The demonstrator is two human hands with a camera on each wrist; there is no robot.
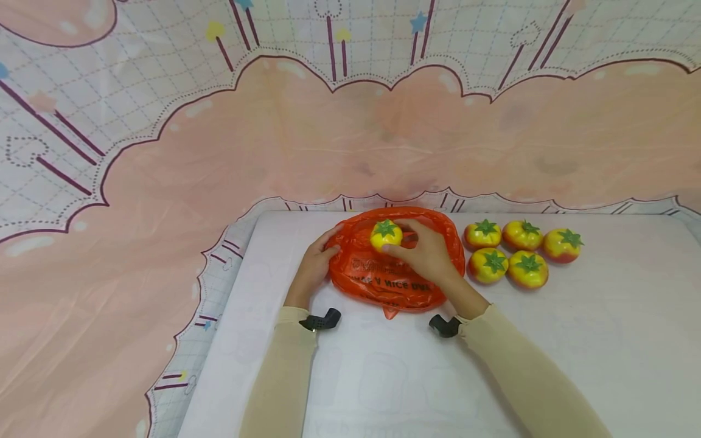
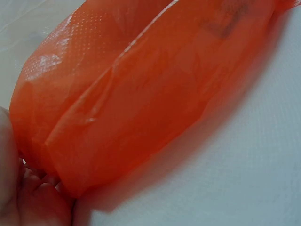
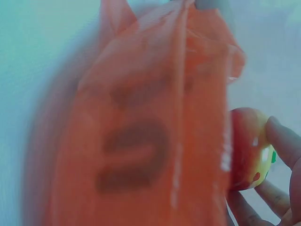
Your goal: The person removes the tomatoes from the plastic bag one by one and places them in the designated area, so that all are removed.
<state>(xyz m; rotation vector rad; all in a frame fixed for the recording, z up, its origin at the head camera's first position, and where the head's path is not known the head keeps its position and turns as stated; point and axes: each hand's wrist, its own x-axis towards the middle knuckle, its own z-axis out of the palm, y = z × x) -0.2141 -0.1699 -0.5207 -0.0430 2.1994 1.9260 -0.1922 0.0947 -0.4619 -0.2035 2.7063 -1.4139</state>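
Note:
A red plastic bag (image 1: 383, 298) with dark lettering lies on the white table, its mouth spread wide. My left hand (image 1: 319, 263) grips the bag's left edge; the left wrist view shows fingers (image 2: 42, 202) at a fold of the red plastic. My right hand (image 1: 429, 249) holds a yellow-and-red tomato (image 1: 386, 236) with a green star-shaped top, over the bag's opening. In the right wrist view, thumb and fingers close round the tomato (image 3: 249, 148), and the bag's wall (image 3: 197, 141) partly hides it.
Several similar tomatoes (image 1: 528, 269) sit in two rows to the right of the bag. A patterned pink-and-white cloth (image 1: 328, 146) hangs behind the table (image 1: 619, 328) and down its left side.

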